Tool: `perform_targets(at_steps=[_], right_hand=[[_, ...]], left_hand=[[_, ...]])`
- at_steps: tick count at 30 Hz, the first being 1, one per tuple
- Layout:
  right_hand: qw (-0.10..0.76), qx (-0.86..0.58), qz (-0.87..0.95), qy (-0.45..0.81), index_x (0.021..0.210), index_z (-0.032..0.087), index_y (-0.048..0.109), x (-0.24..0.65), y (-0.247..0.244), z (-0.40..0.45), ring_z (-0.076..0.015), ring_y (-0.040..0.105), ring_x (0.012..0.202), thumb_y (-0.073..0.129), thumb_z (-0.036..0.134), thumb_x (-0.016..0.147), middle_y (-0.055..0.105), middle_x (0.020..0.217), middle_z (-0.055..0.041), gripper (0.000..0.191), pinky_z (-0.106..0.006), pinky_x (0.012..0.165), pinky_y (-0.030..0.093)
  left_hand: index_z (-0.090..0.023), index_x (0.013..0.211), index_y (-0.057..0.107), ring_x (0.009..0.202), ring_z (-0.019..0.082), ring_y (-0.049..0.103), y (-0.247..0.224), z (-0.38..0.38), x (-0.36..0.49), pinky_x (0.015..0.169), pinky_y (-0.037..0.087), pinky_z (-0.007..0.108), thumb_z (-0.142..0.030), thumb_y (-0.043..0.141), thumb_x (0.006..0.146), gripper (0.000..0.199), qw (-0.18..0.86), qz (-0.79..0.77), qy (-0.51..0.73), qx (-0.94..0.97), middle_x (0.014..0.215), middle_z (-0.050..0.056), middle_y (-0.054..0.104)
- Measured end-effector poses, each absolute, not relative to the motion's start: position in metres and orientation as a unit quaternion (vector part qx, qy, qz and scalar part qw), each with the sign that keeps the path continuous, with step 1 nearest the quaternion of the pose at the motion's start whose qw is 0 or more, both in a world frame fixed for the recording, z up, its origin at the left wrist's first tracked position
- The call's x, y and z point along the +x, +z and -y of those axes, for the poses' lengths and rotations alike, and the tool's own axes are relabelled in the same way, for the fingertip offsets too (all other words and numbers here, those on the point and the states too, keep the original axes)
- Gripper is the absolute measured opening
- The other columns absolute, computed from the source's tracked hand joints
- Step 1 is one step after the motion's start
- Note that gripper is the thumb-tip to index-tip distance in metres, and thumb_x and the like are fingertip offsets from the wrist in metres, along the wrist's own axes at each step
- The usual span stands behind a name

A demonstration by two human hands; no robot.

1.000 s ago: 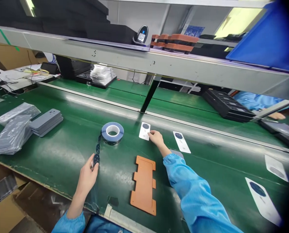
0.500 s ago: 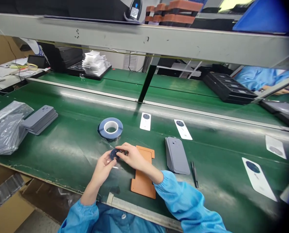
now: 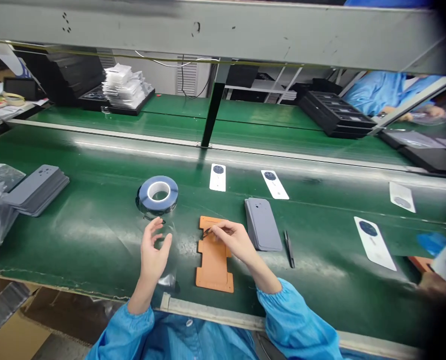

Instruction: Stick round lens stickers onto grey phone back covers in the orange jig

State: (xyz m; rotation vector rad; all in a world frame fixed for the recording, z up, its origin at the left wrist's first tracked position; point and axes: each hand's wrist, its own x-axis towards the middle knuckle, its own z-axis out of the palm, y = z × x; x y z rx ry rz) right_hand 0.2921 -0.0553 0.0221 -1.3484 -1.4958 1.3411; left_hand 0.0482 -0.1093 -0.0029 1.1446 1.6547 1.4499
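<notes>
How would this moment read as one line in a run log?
left hand: open, near tape roll | right hand: pinching dark piece over orange plate | gray stack: beside slim black tool

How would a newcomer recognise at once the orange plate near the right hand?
On the green bench, look between the tape roll and the grey stack to its right. The orange plate lies there, under the right hand. Unlike both neighbours, it is orange with notched sides.
</notes>
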Motion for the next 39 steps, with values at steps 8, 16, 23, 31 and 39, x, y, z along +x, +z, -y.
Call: perform_targets(at_steps=[8, 16, 23, 31, 39], right_hand=[[0.280, -0.563, 0.644, 0.437, 0.097, 0.017, 0.072, 0.326, -0.002, 0.047, -0.0147, 0.056, 0.065, 0.064, 0.025, 0.079, 0.067, 0.079, -0.0014, 0.022, -0.030, 0.065, 0.047], [0.295, -0.561, 0.638, 0.438, 0.095, 0.017, 0.070, 0.328, -0.006, 0.043, -0.0128, 0.053, 0.065, 0.067, 0.026, 0.075, 0.066, 0.085, -0.0012, 0.022, -0.029, 0.065, 0.046], [0.304, -0.557, 0.638, 0.436, 0.093, 0.018, 0.070, 0.331, -0.012, 0.040, -0.0119, 0.055, 0.064, 0.068, 0.023, 0.076, 0.066, 0.087, -0.0014, 0.018, -0.028, 0.065, 0.047], [0.301, -0.565, 0.645, 0.418, 0.092, 0.021, 0.071, 0.333, -0.016, 0.038, -0.0120, 0.054, 0.063, 0.068, 0.017, 0.075, 0.065, 0.082, 0.0002, 0.018, -0.028, 0.064, 0.046], [0.306, -0.586, 0.611, 0.436, 0.089, 0.020, 0.070, 0.339, -0.019, 0.039, -0.0152, 0.057, 0.069, 0.076, 0.029, 0.076, 0.065, 0.079, -0.0001, 0.017, -0.030, 0.066, 0.046]], left_hand=[[-0.019, 0.093, 0.067, 0.079, 0.018, 0.068, 0.016, 0.103, 0.093, 0.063, 0.051, 0.026, -0.033, 0.062, 0.090, 0.016, 0.431, -0.580, 0.440, 0.533, 0.088, 0.006, 0.070], [-0.021, 0.084, 0.061, 0.082, 0.020, 0.065, 0.000, 0.068, 0.118, 0.075, 0.050, 0.033, -0.022, 0.056, 0.089, 0.008, 0.334, -0.585, 0.296, 0.677, 0.087, 0.005, 0.067], [-0.021, 0.076, 0.055, 0.068, 0.015, 0.062, -0.009, 0.054, 0.125, 0.067, 0.046, 0.027, -0.022, 0.057, 0.086, 0.010, 0.388, -0.607, 0.283, 0.633, 0.074, 0.000, 0.064], [-0.023, 0.073, 0.045, 0.062, 0.013, 0.056, -0.013, 0.052, 0.127, 0.062, 0.040, 0.024, -0.029, 0.063, 0.082, 0.021, 0.377, -0.636, 0.290, 0.608, 0.066, -0.005, 0.055], [-0.023, 0.072, 0.043, 0.062, 0.013, 0.054, -0.017, 0.053, 0.126, 0.064, 0.039, 0.025, -0.029, 0.061, 0.083, 0.022, 0.378, -0.631, 0.294, 0.611, 0.065, -0.006, 0.053]])
